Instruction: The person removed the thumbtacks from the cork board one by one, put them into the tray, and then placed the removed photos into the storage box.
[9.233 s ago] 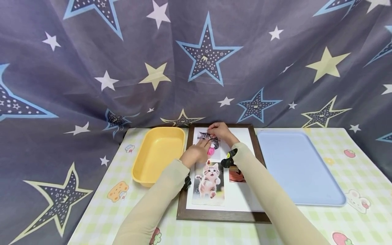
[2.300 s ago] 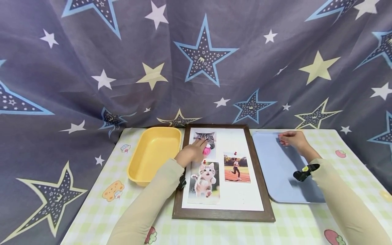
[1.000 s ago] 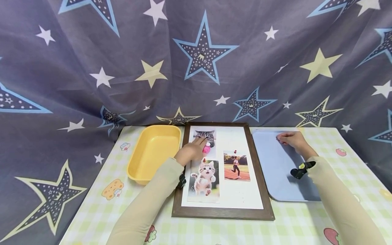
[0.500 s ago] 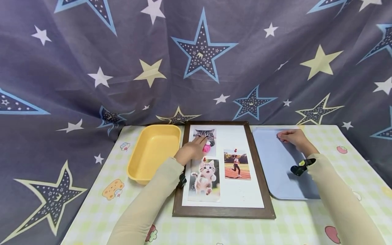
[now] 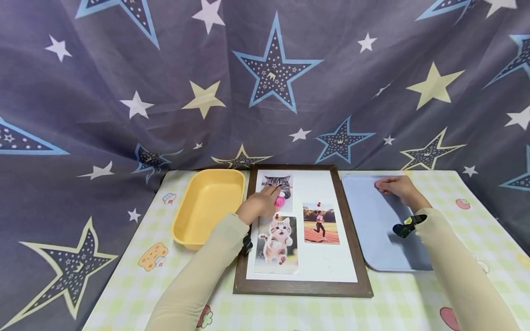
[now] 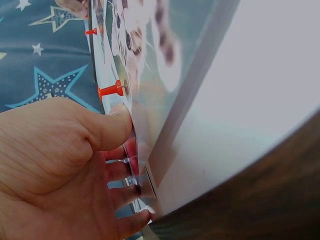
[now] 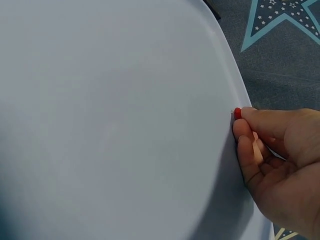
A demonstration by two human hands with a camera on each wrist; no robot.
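Observation:
My left hand (image 5: pixel 261 204) presses straight fingers on the photo of a grey tabby cat (image 5: pixel 283 182), upper left on the framed white board (image 5: pixel 327 271). Over the blue tray's (image 5: pixel 389 248) far part, my right hand (image 5: pixel 402 189) pinches a red push pin (image 7: pixel 238 113) between thumb and index finger, its metal point bare. Below the left hand lies a kitten photo (image 5: pixel 276 248) with a red push pin (image 5: pixel 277 216) at its top edge. A photo of a runner (image 5: pixel 320 225) sits to the right, also with a red push pin (image 5: pixel 319 205) at its top.
A yellow basin (image 5: pixel 209 204) stands left of the board, and the blue tray lies close to its right side. Under them is a checked tablecloth (image 5: pixel 136 299). A dark curtain with stars (image 5: pixel 174 59) hangs behind the table.
Over the longer span, my right hand moved from the top of the tabby photo rightward to over the tray. It has barely shifted in the last second. The left hand stays on the photo.

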